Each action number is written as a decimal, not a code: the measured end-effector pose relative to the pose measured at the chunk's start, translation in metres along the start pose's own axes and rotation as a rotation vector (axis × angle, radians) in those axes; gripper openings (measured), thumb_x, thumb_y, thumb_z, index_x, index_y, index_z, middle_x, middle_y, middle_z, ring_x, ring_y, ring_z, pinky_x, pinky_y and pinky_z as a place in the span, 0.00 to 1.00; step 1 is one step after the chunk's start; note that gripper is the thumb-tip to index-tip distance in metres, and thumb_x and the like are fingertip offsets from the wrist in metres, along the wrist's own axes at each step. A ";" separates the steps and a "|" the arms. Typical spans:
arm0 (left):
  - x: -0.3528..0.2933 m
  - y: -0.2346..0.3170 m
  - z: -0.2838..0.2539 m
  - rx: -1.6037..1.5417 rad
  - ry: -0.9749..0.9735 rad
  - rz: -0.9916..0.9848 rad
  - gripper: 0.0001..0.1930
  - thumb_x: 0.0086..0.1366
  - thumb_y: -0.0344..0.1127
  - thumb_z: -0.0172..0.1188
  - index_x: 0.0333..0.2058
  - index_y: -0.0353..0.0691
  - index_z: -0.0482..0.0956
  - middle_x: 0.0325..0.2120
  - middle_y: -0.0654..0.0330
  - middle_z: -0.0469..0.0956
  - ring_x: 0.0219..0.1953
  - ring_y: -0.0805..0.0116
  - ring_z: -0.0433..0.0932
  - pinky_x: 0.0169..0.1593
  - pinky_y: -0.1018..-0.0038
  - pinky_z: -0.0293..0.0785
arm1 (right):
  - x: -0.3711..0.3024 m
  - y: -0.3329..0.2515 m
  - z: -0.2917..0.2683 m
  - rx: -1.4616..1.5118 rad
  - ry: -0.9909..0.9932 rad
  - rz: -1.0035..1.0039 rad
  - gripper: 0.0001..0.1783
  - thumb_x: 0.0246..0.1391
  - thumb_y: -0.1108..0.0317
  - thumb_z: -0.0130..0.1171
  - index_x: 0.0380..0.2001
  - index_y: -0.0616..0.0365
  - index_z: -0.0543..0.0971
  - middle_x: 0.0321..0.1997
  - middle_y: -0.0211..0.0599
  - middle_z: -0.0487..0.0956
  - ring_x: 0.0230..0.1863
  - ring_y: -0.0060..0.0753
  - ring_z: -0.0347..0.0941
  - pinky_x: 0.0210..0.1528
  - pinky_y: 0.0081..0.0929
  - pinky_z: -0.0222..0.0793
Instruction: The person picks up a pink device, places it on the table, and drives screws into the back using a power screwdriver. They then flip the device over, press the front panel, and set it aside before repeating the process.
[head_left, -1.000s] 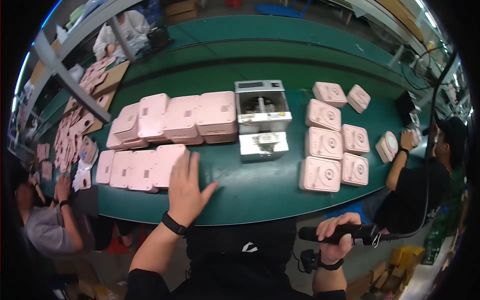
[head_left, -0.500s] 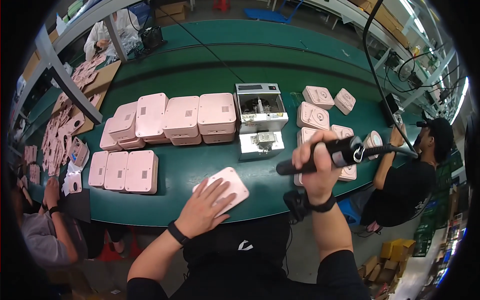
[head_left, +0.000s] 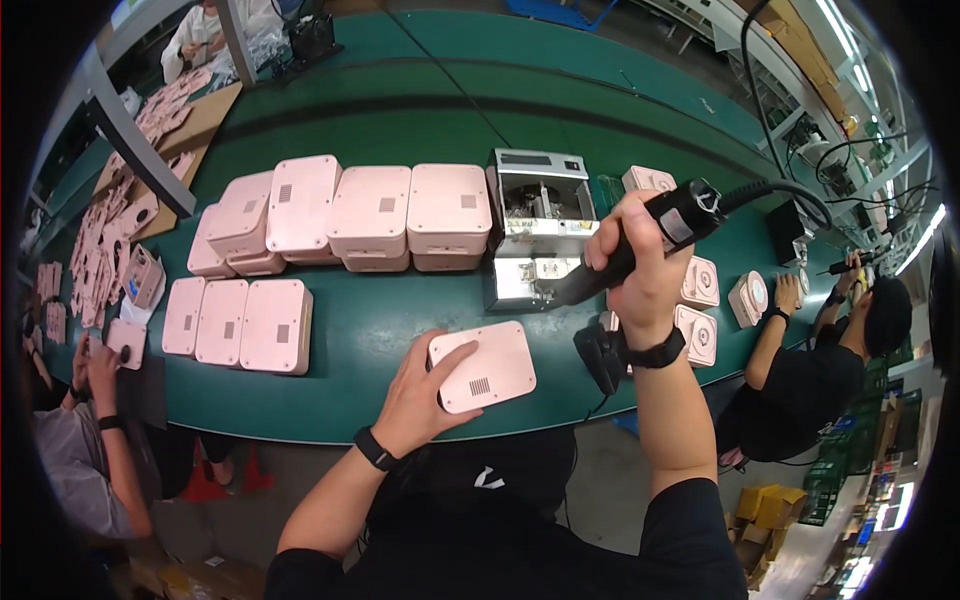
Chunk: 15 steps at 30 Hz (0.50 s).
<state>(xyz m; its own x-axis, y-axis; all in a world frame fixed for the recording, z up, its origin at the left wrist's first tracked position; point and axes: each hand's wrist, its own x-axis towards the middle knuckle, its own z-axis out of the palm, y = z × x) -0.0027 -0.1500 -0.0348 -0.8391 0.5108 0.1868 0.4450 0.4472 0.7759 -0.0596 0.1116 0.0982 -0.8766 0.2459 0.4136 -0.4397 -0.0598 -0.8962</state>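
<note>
So the left hand [head_left: 410,395] has the pink box [head_left: 490,370] gripped by its left edge, thumb laid over the top face and the other fingers mostly hidden behind that side. The box is near the front edge of the green bench [head_left: 370,330], grille side up, with the grille toward its 6 o'clock; can't tell if it's sitting flat or lifted a bit. Right hand [head_left: 642,255] is wrapped tight around a black tool [head_left: 678,218], which is up at about 2 o'clock from the box. Its nose points down toward 8 o'clock and overlaps the front of the metal machine [head_left: 545,215], no idea whether they touch. The tool's cord [head_left: 775,187] runs off toward 3 o'clock. Going from the box: machine at 1 o'clock, front row [head_left: 237,325] of three pink boxes at 9 to 10, stacked back row [head_left: 365,215] around 10 to 11, and the dial boxes [head_left: 697,335] at 2 to 3, partly hidden by the right arm.
</note>
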 end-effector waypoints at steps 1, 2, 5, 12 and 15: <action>0.001 0.001 0.000 -0.007 0.004 -0.011 0.46 0.41 0.38 0.82 0.64 0.53 0.73 0.60 0.46 0.65 0.61 0.42 0.69 0.63 0.54 0.71 | -0.004 -0.002 -0.001 0.030 -0.017 0.028 0.08 0.66 0.66 0.55 0.39 0.58 0.70 0.22 0.35 0.71 0.20 0.28 0.68 0.26 0.30 0.68; 0.003 0.003 0.001 0.004 -0.003 -0.004 0.46 0.41 0.38 0.82 0.64 0.53 0.73 0.59 0.47 0.65 0.60 0.43 0.70 0.62 0.55 0.71 | -0.011 -0.004 -0.001 0.026 -0.026 0.038 0.08 0.66 0.66 0.55 0.39 0.58 0.70 0.22 0.35 0.71 0.20 0.28 0.68 0.26 0.30 0.68; 0.008 0.004 0.003 0.025 -0.024 0.026 0.46 0.41 0.37 0.82 0.63 0.54 0.73 0.58 0.48 0.66 0.58 0.44 0.71 0.61 0.56 0.72 | -0.033 -0.010 0.000 0.088 -0.045 0.033 0.10 0.66 0.63 0.54 0.39 0.58 0.70 0.22 0.35 0.71 0.20 0.28 0.66 0.27 0.31 0.68; 0.008 0.003 0.006 0.037 0.009 0.022 0.46 0.41 0.38 0.81 0.63 0.56 0.74 0.58 0.49 0.66 0.59 0.44 0.71 0.61 0.55 0.72 | -0.041 0.000 0.000 0.084 -0.079 0.054 0.11 0.65 0.62 0.54 0.41 0.57 0.69 0.22 0.35 0.70 0.21 0.28 0.65 0.28 0.32 0.67; 0.010 0.004 0.008 0.034 0.005 0.025 0.45 0.41 0.38 0.81 0.63 0.56 0.74 0.58 0.49 0.67 0.58 0.44 0.71 0.61 0.55 0.72 | -0.046 0.014 -0.002 0.068 -0.084 0.063 0.11 0.65 0.61 0.54 0.41 0.57 0.69 0.22 0.35 0.70 0.21 0.28 0.65 0.28 0.31 0.66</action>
<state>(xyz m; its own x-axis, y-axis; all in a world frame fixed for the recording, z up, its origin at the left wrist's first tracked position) -0.0066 -0.1370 -0.0347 -0.8293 0.5183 0.2091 0.4762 0.4595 0.7497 -0.0249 0.1011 0.0663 -0.9150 0.1583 0.3710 -0.3926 -0.1385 -0.9092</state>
